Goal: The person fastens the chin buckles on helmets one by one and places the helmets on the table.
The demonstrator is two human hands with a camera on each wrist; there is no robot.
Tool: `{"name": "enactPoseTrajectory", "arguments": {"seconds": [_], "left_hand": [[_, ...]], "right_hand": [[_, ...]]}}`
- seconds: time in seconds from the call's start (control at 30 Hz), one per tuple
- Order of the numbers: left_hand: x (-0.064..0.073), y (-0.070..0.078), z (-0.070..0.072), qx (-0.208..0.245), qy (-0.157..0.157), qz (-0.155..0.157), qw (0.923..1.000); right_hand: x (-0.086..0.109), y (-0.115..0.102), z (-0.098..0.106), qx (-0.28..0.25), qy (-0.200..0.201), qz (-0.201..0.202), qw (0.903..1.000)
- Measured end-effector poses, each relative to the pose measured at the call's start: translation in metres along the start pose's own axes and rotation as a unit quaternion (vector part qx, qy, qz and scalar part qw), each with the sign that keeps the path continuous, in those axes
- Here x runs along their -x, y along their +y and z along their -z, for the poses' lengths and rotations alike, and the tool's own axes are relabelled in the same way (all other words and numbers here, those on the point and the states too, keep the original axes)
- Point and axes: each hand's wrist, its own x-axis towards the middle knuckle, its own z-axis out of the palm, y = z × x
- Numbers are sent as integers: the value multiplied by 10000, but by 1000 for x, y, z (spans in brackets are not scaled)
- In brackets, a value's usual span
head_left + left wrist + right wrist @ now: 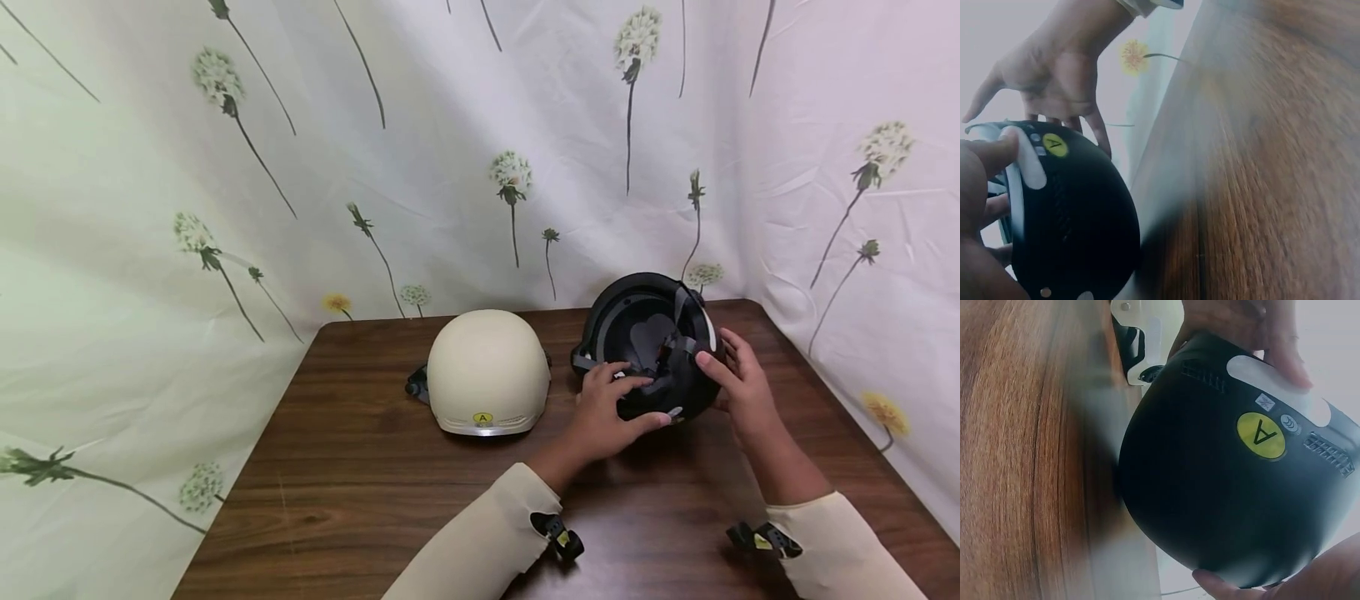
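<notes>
A black helmet is tipped over on the table, its dark lining and straps facing up. My left hand grips its near rim, the thumb on the outer shell and the other fingers over the inside. At the helmet's right side, my right hand touches the shell with spread, fairly straight fingers. The left wrist view shows that right hand behind the rim. A round yellow sticker marked A and a pale strip on the rim show in the right wrist view. Left of it stands a cream helmet, dome up.
Both helmets are on a brown wooden table. Flower-printed white cloth hangs behind and along both sides. A black buckle piece sticks out at the cream helmet's left. Dark straps are around my sleeves.
</notes>
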Motion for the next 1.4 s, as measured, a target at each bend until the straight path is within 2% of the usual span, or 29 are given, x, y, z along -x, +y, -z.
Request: {"name": "enactPoseTrajectory", "arguments": {"seconds": [0.2, 0.27, 0.47, 0.6, 0.8, 0.9, 1.0, 1.13, 1.27, 1.4], "left_hand": [[3, -2, -1, -57, 429, -364, 9984], [5, -1, -1, -51, 481, -417, 9980], [7, 2, -3, -80, 369, -471, 9982], [8, -1, -4, 88, 313, -545, 9980], [6, -8, -6, 155, 506, -856, 9949], [4, -11, -8, 416, 495, -870, 9941], [4, -15, -11, 906, 468, -748, 9920], [4, -18, -14, 1439, 497, -559, 9868], [4, -19, -16, 1493, 429, -598, 9861], [5, -19, -18, 1481, 424, -710, 9855]], "right_hand": [[0, 1, -2, 80, -31, 46, 10000], [1, 2, -2, 98, -55, 91, 9999], [2, 3, -3, -118, -9, 184, 9998], [3, 5, -3, -159, 61, 184, 9997], [4, 5, -6, -222, 181, 161, 9995], [4, 4, -6, -274, 294, 104, 9991], [4, 7, -6, -492, 401, -2, 9980], [2, 16, -8, -1190, 305, -114, 9924], [0, 26, -12, -1865, 172, 84, 9823], [-1, 31, -17, -1995, 258, 386, 9788]]}}
